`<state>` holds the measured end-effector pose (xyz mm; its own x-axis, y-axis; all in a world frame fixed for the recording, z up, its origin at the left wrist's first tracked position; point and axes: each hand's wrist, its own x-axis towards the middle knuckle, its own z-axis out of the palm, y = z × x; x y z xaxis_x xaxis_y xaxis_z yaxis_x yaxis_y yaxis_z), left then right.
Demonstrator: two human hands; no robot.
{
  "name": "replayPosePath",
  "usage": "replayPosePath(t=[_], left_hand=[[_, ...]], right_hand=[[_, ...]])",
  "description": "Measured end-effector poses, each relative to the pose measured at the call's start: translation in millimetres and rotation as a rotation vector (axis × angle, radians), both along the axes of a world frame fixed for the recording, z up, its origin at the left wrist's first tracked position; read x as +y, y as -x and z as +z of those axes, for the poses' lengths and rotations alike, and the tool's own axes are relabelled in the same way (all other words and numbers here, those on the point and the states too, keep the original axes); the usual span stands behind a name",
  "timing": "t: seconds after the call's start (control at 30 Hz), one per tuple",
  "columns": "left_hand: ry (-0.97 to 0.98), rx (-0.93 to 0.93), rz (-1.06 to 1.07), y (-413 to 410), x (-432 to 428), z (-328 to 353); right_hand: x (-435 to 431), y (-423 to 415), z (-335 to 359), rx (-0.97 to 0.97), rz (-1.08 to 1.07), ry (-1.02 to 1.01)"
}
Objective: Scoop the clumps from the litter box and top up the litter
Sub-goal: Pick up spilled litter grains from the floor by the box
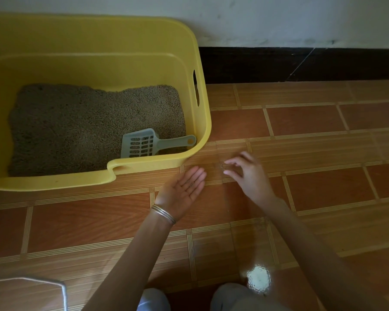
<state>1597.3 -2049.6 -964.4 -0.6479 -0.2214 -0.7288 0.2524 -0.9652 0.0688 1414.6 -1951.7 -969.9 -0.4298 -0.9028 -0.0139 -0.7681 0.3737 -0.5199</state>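
One scoop inside litter box; left hand, right hand outside, near.

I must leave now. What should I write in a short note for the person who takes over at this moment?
Left hand: open, palm up, what look like a few grains on it.
Right hand: finger and thumb apart beside stray grains on the tiles.
Scoop: lies on the litter, front right in the yellow box, no hand on it.
Done: I see no clumps in the litter.
Left: gather the grains, top up.
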Motion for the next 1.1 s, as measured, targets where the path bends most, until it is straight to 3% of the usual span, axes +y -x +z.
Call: replayPosePath(t=[0.4,0.6,0.9,0.97,1.1], left_hand=[[0.006,0.006,-0.012,-3.4,-1.3,-1.4],[0.006,0.021,-0.019,-2.9,0.5,0.8],[0.009,0.036,-0.024,-1.4,1.4,2.2],[0.004,0.028,-0.026,0.5,2.5,3.6],[0.017,0.014,-0.052,5.9,4.9,6.1]], right_hand=[[-9.4,4.4,-9.1,0.031,-0.021,-0.076],[-5.7,-2.7,-12.8,0.068,-0.046,0.017],[-2.9,-8.2,-15.9,0.299,0.053,-0.021],[-3.2,-9.4,-10.0,0.249,0.047,0.044],[-7.7,-29.2,16.1,-0.025,0.110,0.246]])
